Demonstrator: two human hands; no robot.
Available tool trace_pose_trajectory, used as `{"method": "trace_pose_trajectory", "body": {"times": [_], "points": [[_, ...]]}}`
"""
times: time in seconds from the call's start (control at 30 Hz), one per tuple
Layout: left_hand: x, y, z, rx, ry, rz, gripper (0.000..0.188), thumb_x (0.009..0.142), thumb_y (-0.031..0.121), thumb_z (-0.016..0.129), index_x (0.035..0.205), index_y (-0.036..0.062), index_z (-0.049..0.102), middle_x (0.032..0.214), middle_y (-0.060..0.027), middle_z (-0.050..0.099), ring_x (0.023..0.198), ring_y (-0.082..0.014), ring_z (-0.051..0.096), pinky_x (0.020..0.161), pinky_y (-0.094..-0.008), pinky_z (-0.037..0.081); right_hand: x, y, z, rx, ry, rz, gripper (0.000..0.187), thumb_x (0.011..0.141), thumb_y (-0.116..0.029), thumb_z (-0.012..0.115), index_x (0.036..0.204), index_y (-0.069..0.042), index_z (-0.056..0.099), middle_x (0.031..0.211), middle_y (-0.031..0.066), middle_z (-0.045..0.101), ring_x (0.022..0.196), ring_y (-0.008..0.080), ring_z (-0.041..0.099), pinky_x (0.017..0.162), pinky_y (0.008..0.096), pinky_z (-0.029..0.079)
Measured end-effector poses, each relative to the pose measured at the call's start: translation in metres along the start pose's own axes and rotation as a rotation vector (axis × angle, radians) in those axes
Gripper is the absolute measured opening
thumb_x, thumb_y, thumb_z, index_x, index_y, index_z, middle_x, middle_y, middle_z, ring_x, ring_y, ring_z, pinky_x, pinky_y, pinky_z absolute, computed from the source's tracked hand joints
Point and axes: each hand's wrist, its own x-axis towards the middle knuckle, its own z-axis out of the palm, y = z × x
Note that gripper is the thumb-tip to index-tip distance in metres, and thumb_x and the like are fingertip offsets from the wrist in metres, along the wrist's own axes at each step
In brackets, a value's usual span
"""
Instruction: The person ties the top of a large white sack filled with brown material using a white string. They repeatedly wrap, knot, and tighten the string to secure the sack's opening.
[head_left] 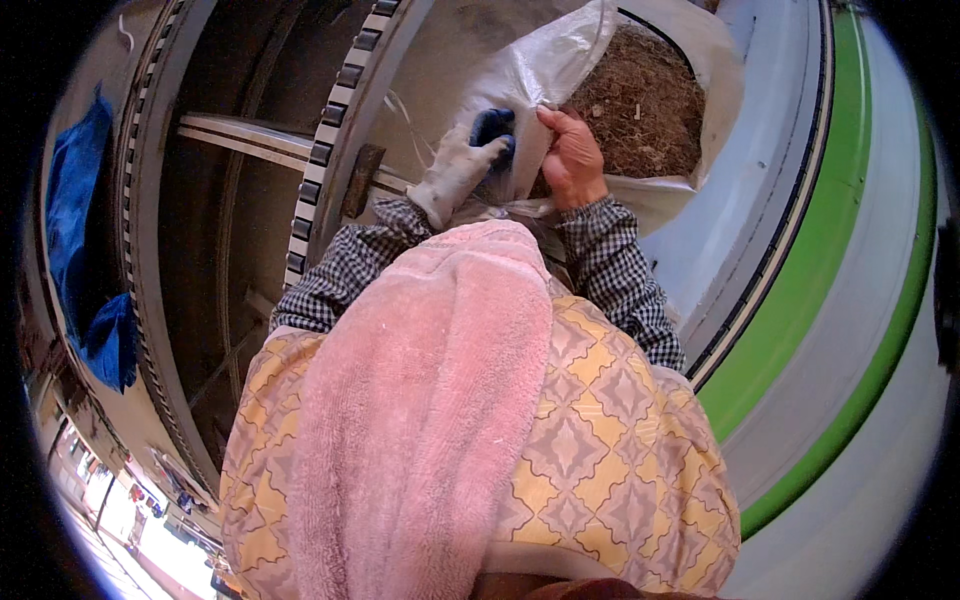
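Observation:
A white plastic sack (540, 60) lies beyond me with its mouth spread, showing brown, fibrous loose material (645, 105) inside. My bare right hand (575, 155) pinches the near left edge of the sack between thumb and fingers. Just left of it, my left hand (475, 155) wears a pale grey glove with dark blue fingers. Its fingers curl toward the thumb against the plastic; what lies between them is hidden. Crumpled clear plastic (520, 208) hangs below the two hands.
Left of my arms runs a metal rail with a black-and-white segmented edge (320, 155). A crossbar (245, 138) joins it to another rail. Blue cloth (85, 230) hangs at the far left. A curved green and grey panel (800, 310) stands at right. A pink towel (420, 380) hangs before me.

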Motion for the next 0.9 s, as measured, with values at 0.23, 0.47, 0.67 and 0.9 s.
{"method": "trace_pose_trajectory", "body": {"times": [0.23, 0.47, 0.67, 0.9], "points": [[-0.008, -0.001, 0.007, -0.087, 0.01, -0.033, 0.036, 0.083, 0.02, 0.063, 0.114, 0.003, 0.054, 0.1, -0.0111, 0.062, 0.088, -0.0174, 0.059, 0.077, -0.0287, 0.047, -0.009, -0.002, 0.006, -0.003, 0.019, 0.042, 0.03, 0.084, -0.002, 0.049, 0.114, 0.001, 0.05, 0.109, 0.0108, 0.057, 0.098, 0.0213, 0.056, 0.091, 0.0337, 0.044], [-0.006, -0.007, 0.005, 0.112, 0.081, 0.035, 0.037, 0.082, 0.027, 0.06, 0.112, 0.0059, 0.056, 0.1, -0.0203, 0.061, 0.093, -0.0318, 0.061, 0.079, -0.0378, 0.048, -0.008, 0.003, 0.011, -0.117, 0.026, -0.055, 0.022, 0.083, -0.004, 0.051, 0.104, -0.001, 0.055, 0.095, 0.0078, 0.061, 0.083, 0.0199, 0.06, 0.077, 0.0326, 0.049], [-0.005, -0.012, 0.004, 0.121, 0.106, 0.011, 0.036, 0.083, 0.025, 0.06, 0.112, 0.0056, 0.055, 0.097, -0.0159, 0.062, 0.088, -0.0252, 0.06, 0.075, -0.0349, 0.048, -0.005, 0.01, 0.012, -0.022, -0.031, 0.003, 0.02, 0.085, -0.006, 0.051, 0.103, -0.002, 0.056, 0.094, 0.0083, 0.061, 0.082, 0.0198, 0.059, 0.077, 0.0327, 0.049], [-0.018, -0.014, 0.012, 0.044, 0.124, 0.024, 0.038, 0.084, 0.022, 0.062, 0.117, 0.0054, 0.051, 0.099, -0.0089, 0.062, 0.084, -0.0134, 0.057, 0.073, -0.0275, 0.047, -0.008, 0.015, 0.007, 0.072, 0.027, 0.094, 0.019, 0.085, -0.007, 0.049, 0.102, -0.001, 0.056, 0.095, 0.0085, 0.061, 0.085, 0.0205, 0.059, 0.079, 0.033, 0.048]]}}
